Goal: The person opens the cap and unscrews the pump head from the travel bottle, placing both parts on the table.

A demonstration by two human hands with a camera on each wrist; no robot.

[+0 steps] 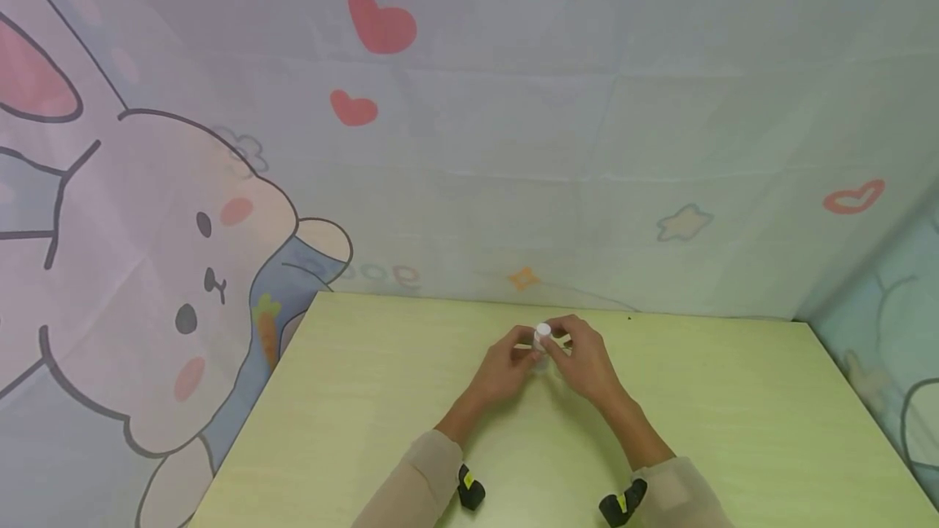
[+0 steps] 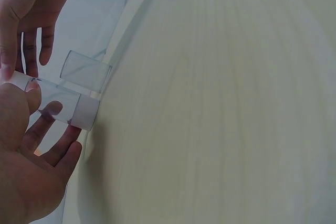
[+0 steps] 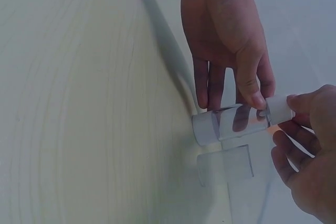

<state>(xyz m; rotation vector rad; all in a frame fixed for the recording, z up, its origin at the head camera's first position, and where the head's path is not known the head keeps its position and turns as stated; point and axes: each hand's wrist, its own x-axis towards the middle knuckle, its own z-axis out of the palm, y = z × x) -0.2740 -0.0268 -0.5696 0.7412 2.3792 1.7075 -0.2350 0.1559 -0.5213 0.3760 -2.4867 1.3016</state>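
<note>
Near the far edge of the table, a small clear bottle (image 3: 228,121) with a white base (image 2: 85,113) stands upright on the tabletop. Its body is held between the thumb and fingers of my left hand (image 1: 502,369). At the top, my right hand (image 1: 587,361) pinches the white cap (image 1: 543,330) with thumb and fingers; in the right wrist view the cap (image 3: 280,110) sits at the bottle's neck. Beside the bottle stands a clear, hollow cylinder (image 2: 86,71), touched by neither hand as far as the wrist views show. Whether the cap is loose or tight cannot be seen.
The pale wood-grain table (image 1: 352,398) ends at a cloth backdrop (image 1: 513,145) printed with a rabbit and hearts. A tiny dark speck (image 1: 629,319) lies near the far edge. Black wrist devices (image 1: 470,489) sit by both sleeves.
</note>
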